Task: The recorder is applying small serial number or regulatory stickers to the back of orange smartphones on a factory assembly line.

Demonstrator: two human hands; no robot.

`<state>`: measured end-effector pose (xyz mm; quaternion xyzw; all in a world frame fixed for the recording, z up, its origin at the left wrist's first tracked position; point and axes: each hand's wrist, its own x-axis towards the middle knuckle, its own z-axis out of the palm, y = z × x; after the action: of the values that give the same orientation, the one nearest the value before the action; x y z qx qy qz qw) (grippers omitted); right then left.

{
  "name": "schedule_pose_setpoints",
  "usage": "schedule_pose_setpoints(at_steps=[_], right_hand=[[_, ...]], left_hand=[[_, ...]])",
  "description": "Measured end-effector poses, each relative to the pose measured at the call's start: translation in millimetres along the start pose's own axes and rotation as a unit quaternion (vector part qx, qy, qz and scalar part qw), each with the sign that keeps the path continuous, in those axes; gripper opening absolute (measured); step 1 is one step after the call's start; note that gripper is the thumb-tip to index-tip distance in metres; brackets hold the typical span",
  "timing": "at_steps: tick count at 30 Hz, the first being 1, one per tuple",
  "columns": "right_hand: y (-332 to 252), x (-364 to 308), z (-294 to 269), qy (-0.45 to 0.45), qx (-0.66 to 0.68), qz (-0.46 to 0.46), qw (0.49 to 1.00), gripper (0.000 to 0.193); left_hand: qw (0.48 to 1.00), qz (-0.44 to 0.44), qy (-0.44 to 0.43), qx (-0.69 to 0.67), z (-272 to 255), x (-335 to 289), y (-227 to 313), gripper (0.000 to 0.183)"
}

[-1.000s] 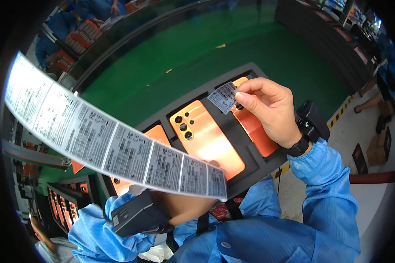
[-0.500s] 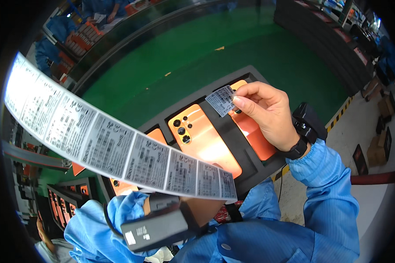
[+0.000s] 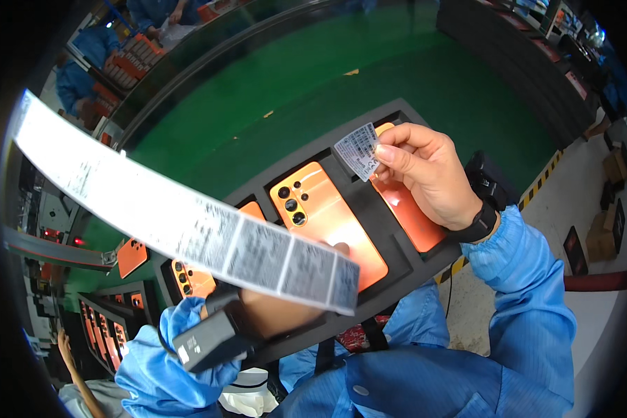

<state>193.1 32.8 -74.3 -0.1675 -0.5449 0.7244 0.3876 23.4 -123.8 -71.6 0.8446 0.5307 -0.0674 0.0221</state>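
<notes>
My right hand (image 3: 425,171) pinches a grey printed label (image 3: 357,152) by its edge between thumb and forefinger, above the right-hand orange phone (image 3: 414,219). A long strip of printed labels (image 3: 258,256) curves up from my left hand (image 3: 282,317) toward the far left. The strip hides most of the left fingers; one fingertip shows past its upper edge, over the middle orange phone (image 3: 317,202). That phone lies back up, cameras at the far end, in a dark foam tray (image 3: 292,161). Another orange phone (image 3: 191,279) sits at the tray's left, partly covered by the strip.
Beyond the tray stretches a green surface (image 3: 258,146). A separate orange phone (image 3: 132,258) and more trays of phones (image 3: 101,331) are at the left. Co-workers in blue sleeves (image 3: 97,45) handle things at the far left. Cardboard boxes (image 3: 609,202) stand at the right.
The label in my right hand has turned more upright. My left hand and the strip have shifted left, uncovering more of the middle phone.
</notes>
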Motion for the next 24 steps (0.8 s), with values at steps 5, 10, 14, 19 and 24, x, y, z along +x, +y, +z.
schedule_pose_setpoints(at_steps=[5, 10, 14, 19, 24], right_hand=[[-2.5, 1.1, -9.0, -0.085, 0.111, 0.112, 0.984, 0.014], [-3.3, -1.5, 10.5, -0.246, -0.104, 0.148, 0.952, 0.01], [8.5, 0.2, 23.6, -0.298, -0.271, 0.058, 0.913, 0.014], [14.1, 10.8, 25.6, -0.33, -0.374, -0.01, 0.867, 0.012], [12.0, 23.2, 27.0, -0.361, -0.356, -0.015, 0.862, 0.011]], left_hand=[[0.988, -0.031, 0.137, -0.064, -14.6, 25.3, -55.7, 0.03], [0.907, -0.208, 0.313, -0.19, 1.7, 20.1, -92.3, 0.012], [0.78, -0.285, 0.259, -0.494, -2.8, 7.7, -102.7, 0.017], [0.622, -0.235, 0.244, -0.706, -5.9, 4.1, -108.6, 0.016], [0.629, -0.237, 0.244, -0.7, -10.8, 3.5, -109.9, 0.017]])
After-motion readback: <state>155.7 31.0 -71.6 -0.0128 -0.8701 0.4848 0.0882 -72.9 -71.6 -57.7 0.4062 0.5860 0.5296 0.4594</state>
